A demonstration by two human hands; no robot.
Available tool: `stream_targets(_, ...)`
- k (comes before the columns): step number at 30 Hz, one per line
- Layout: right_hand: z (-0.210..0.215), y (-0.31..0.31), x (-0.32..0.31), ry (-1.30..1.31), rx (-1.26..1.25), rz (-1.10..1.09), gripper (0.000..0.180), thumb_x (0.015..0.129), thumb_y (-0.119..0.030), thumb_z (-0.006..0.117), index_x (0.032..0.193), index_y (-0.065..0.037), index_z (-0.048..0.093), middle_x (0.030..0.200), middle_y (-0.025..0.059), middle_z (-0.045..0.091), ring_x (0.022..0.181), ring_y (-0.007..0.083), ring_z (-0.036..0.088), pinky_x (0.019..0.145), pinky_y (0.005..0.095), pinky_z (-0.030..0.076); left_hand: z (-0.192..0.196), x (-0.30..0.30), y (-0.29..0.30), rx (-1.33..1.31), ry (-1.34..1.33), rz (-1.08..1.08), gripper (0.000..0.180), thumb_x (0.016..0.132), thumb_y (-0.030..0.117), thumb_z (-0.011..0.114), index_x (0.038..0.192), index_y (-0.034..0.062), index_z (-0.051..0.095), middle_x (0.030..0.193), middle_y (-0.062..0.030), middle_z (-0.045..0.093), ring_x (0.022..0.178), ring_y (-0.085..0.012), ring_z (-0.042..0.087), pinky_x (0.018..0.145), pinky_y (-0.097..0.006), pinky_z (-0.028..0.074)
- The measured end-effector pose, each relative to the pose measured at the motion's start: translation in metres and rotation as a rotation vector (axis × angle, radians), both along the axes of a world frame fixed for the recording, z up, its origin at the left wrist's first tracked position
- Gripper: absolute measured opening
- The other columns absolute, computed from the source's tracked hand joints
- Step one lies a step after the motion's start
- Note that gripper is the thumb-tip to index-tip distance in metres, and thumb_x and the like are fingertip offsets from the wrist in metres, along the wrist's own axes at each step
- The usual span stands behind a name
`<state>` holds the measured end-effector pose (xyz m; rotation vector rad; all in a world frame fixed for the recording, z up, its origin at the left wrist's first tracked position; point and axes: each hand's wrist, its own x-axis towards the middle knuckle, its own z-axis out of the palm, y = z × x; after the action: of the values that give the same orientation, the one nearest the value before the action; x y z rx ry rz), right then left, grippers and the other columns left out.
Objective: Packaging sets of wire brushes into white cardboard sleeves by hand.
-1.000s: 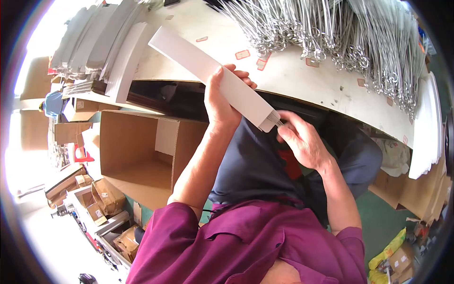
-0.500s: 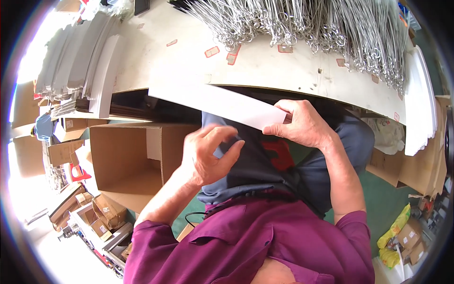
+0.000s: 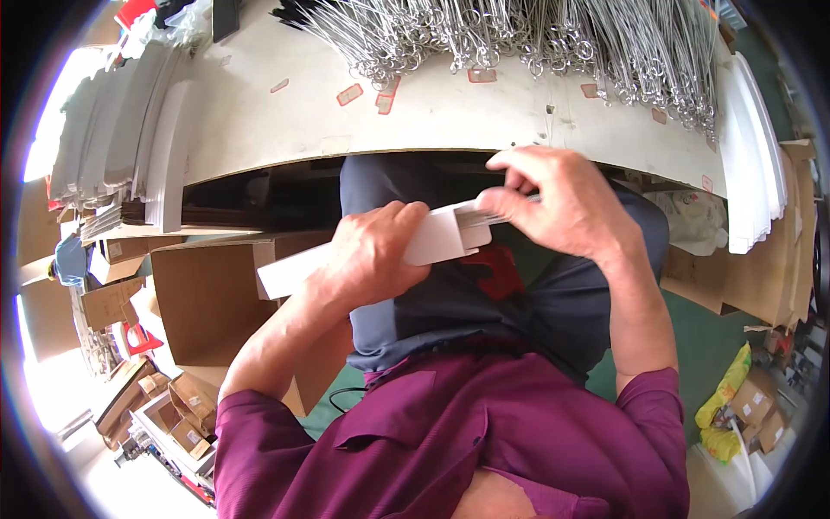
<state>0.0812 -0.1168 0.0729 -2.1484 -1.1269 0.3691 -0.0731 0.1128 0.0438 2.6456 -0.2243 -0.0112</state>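
Across my lap lies a long, narrow white box, tilted up toward the right. My left hand is wrapped round its middle. At the box's right end the flaps stand open, and thin greyish strips stick out of the mouth. My right hand is at this end, fingers curled and thumb against the strips. What lies between those fingers is partly hidden.
Many metal wires with ring ends are heaped on the white table. Flat white cartons stand at left, more white cartons at right. An open cardboard box stands by my left arm. Something red is below my lap.
The white box has passed from my right hand into my left and come lower and nearer. My right hand has moved to its opened right end, where the strips now show.
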Motion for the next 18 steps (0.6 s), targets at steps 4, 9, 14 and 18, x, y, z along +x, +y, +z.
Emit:
stream_targets(4,-0.014,-0.021,0.008,-0.022,0.050,-0.269,0.030,0.102,-0.027,0.066,0.091,0.001,0.067,0.072,0.0217,0.064,0.063,0.0387,0.064,0.056,0.0424,0.047,-0.003,-0.001,-0.001,0.035,0.033,0.080,0.046,0.075,0.016,0.081,0.114,0.0031,0.063,0.090,-0.0145,0.070,0.081,-0.0351,0.072,0.069,-0.045,0.060)
stream_targets(9,-0.058,0.005,-0.028,0.031,0.311,-0.273,0.021,0.101,-0.015,0.066,0.087,0.001,0.063,0.071,0.0227,0.061,0.066,0.0438,0.061,0.055,0.0439,0.046,-0.008,0.007,-0.018,0.031,0.027,0.100,0.047,0.075,0.016,0.081,0.115,0.0019,0.062,0.089,-0.0153,0.069,0.079,-0.0357,0.072,0.068,-0.045,0.060)
stream_targets(14,-0.057,0.004,-0.031,0.367,0.420,-0.353,0.026,0.108,-0.022,0.059,0.107,0.003,0.068,0.080,0.0140,0.070,0.070,0.0167,0.067,0.064,0.0326,0.052,-0.014,0.006,-0.021,0.056,0.029,0.119,0.048,0.076,0.017,0.080,0.116,0.0013,0.061,0.088,-0.0161,0.069,0.077,-0.0365,0.072,0.068,-0.046,0.060)
stream_targets(18,-0.058,-0.004,-0.031,0.709,0.385,-0.398,0.021,0.105,-0.017,0.064,0.109,0.003,0.070,0.087,0.0059,0.075,0.077,0.0072,0.066,0.070,0.0262,0.054,-0.016,0.001,-0.021,0.078,0.069,0.143,0.048,0.077,0.020,0.081,0.117,0.0018,0.061,0.088,-0.0161,0.069,0.078,-0.0361,0.072,0.068,-0.045,0.060)
